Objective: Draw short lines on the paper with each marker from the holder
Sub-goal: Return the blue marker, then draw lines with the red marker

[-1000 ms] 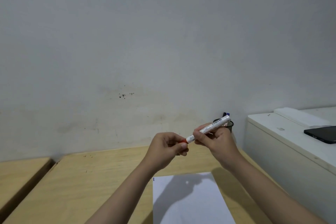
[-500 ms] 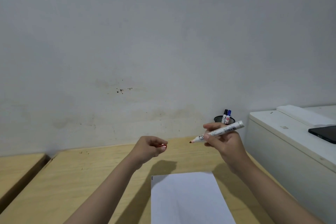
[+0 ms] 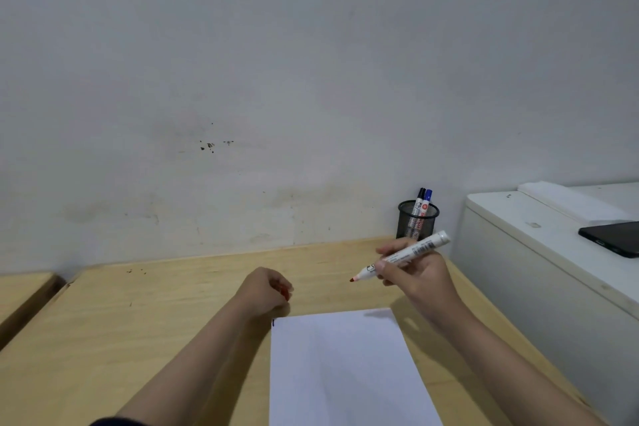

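Pale wall behind a wooden worktop [image 3: 173, 304]. Right hand [image 3: 415, 275] grasping uncapped red marker [image 3: 404, 257], tip angled toward paper [image 3: 342, 367] just below, ready for drawing. Left hand [image 3: 268, 289] clenched around red cap [image 3: 285, 294]. Holder [image 3: 417, 221] beyond, keeping two markers.

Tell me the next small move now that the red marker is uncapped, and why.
Probably lower the right hand so the red marker tip meets the paper. The tip is bare and off the sheet, the left hand holds the red cap, and the paper looks almost unmarked.
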The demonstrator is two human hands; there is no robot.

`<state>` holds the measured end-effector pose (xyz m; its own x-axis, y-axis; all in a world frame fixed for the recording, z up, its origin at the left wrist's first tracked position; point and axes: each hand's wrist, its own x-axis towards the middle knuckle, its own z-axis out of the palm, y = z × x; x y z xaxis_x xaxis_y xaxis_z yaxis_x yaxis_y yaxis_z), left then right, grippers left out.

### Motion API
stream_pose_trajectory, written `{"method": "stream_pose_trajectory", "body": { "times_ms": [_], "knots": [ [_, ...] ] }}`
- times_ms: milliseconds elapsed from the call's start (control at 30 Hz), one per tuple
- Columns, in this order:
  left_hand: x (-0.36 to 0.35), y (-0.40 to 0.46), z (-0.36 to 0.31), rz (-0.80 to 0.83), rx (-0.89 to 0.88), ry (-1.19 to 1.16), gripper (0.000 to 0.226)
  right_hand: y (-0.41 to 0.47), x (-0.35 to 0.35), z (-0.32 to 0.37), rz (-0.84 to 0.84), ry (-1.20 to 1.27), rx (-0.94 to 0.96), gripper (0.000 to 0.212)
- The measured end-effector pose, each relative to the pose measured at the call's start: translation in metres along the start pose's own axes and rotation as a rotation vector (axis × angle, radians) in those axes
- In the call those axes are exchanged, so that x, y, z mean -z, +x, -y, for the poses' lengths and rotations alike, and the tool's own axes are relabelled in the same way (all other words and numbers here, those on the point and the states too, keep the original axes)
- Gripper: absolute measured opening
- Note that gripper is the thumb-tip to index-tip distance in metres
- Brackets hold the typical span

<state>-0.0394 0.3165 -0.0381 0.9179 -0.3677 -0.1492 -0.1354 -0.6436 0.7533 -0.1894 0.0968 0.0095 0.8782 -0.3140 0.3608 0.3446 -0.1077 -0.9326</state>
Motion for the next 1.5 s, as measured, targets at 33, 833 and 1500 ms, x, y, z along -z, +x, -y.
{"method": "stream_pose_trajectory", "body": {
  "times_ms": [33, 833, 1500],
  "knots": [
    [-0.005, -0.002, 0.006, -0.014, 0.015, -0.054, 0.029, -0.003, -0.001, -0.004, -0.017, 0.017, -0.013, 0.014],
    [-0.022, -0.076, 0.041, -0.126, -0.379, 0.012, 0.011, 0.006, -0.104, -0.063, -0.039, -0.042, -0.429, 0.030],
    [-0.023, -0.071, 0.046, -0.109, -0.455, 0.187, 0.044, 0.002, -0.108, -0.082, -0.040, -0.134, -0.323, 0.031]
  ]
}}
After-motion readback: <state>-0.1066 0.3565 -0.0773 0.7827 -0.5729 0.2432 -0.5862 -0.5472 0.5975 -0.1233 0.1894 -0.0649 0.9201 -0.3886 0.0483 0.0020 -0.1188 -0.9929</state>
